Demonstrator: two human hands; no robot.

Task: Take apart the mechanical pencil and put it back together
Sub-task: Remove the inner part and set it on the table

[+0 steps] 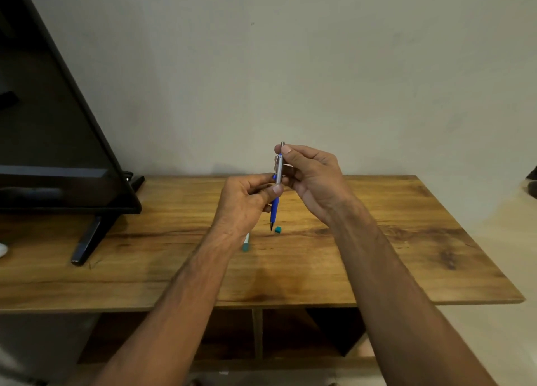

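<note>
Pinching the light, stiff mechanical pencil (pixel 277 182) upright, the left hand (pixel 244 202) grips its blue rubber sleeve (least slippery) and the right hand (pixel 308 173) its smooth metal top.

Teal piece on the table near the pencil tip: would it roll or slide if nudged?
The teal piece looks blocky, so it would probably slide, not roll. It is tiny and lies loose on the smooth wooden table, so it is likely light and easily flicked away.
</note>
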